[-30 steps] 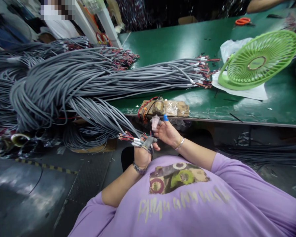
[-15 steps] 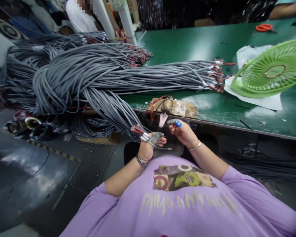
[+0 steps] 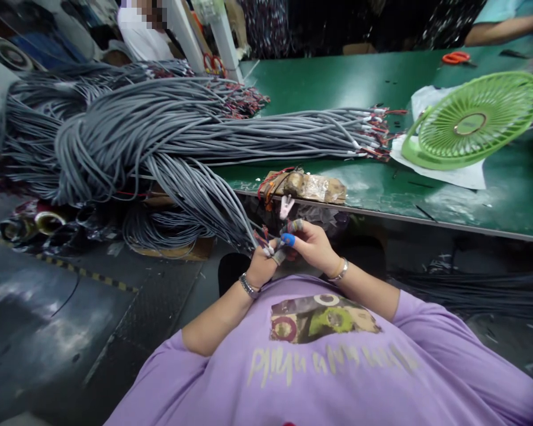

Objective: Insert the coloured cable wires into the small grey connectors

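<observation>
My left hand [image 3: 263, 267], with grey finger covers, is closed around the wire ends of a bundle of grey cables [image 3: 204, 192] that hangs over the table's front edge. Red and dark wires with white sleeves stick out above its thumb. Right against those fingertips, my right hand [image 3: 314, 245] is pinched shut, a blue cover on its thumb and a striped one on a finger. What lies between its fingertips is too small and hidden to name. Just above the right hand is a pale pink clip [image 3: 286, 207] at the table edge.
More grey cables [image 3: 266, 136] lie heaped across the green table [image 3: 328, 77]. A taped cardboard piece [image 3: 315, 186] sits at the front edge. At right stand a green fan [image 3: 475, 121] and orange-handled scissors [image 3: 456, 58]. Wrapped rolls [image 3: 48, 222] lie below left. Other people are across the table.
My right hand has moved left and down to my left hand, its fingers now pinched at the left fingertips. My left hand keeps its hold on the cables. The view has shifted slightly.
</observation>
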Demonstrator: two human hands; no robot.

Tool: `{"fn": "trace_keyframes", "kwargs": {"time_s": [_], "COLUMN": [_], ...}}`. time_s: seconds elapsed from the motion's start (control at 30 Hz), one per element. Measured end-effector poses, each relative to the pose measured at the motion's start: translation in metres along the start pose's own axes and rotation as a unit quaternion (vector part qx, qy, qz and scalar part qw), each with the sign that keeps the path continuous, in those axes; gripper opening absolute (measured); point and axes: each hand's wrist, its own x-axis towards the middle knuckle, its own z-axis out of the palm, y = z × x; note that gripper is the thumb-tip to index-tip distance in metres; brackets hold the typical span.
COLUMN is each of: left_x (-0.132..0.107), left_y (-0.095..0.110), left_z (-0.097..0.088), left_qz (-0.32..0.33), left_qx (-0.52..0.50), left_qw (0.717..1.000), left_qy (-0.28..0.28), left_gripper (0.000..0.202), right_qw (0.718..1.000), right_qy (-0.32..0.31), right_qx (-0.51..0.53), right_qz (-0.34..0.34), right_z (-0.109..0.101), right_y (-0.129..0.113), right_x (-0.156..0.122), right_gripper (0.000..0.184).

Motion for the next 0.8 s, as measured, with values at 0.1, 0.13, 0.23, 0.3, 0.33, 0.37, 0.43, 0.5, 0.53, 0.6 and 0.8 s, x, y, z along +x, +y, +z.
{"fn": "trace_keyframes", "kwargs": {"time_s": [0.1,0.13,0.23,0.3,0.33,0.37,0.43,0.5,0.53,0.6,0.8], "left_x": [-0.005,-0.006,-0.008,-0.01,-0.01,-0.011,-0.014,-0.016,-0.016,-0.018,-0.013], "left_y": [-0.001,0.0,0.002,0.004,0.005,0.006,0.007,0.007,0.006,0.005,-0.001], "left_z": [-0.005,-0.007,-0.015,-0.021,-0.025,-0.028,-0.031,-0.031,-0.029,-0.023,-0.01], "left_qz": [0.005,0.005,0.004,-0.006,-0.01,-0.011,-0.005,0.01,0.019,0.032,0.022], "left_qx": [-0.064,-0.103,-0.216,-0.254,-0.263,-0.269,-0.271,-0.262,-0.252,-0.218,-0.119], "left_qw": [0.997,0.992,0.965,0.951,0.948,0.946,0.946,0.95,0.955,0.967,0.989], "left_qy": [0.04,0.068,0.149,0.174,0.179,0.182,0.179,0.168,0.158,0.128,0.081], "left_gripper": [0.027,0.03,0.033,0.032,0.032,0.031,0.03,0.03,0.031,0.034,0.033], "right_qw": [0.999,0.998,0.994,0.993,0.993,0.993,0.994,0.994,0.994,0.994,0.996], "right_qy": [0.047,0.065,0.093,0.1,0.101,0.101,0.096,0.091,0.093,0.095,-0.016], "right_qx": [0.017,0.004,-0.024,-0.024,-0.019,-0.012,-0.001,0.009,0.015,0.034,0.081], "right_qz": [-0.01,-0.024,-0.045,-0.05,-0.051,-0.052,-0.056,-0.058,-0.055,-0.034,0.019], "right_z": [-0.009,-0.013,-0.023,-0.027,-0.028,-0.028,-0.028,-0.026,-0.024,-0.019,0.01], "right_y": [0.007,0.009,0.013,0.015,0.015,0.016,0.016,0.014,0.013,0.008,-0.005], "right_x": [-0.002,-0.002,-0.004,-0.004,-0.004,-0.004,-0.004,-0.004,-0.004,-0.003,-0.005], "right_gripper": [0.025,0.025,0.022,0.022,0.021,0.021,0.019,0.017,0.017,0.018,0.024]}}
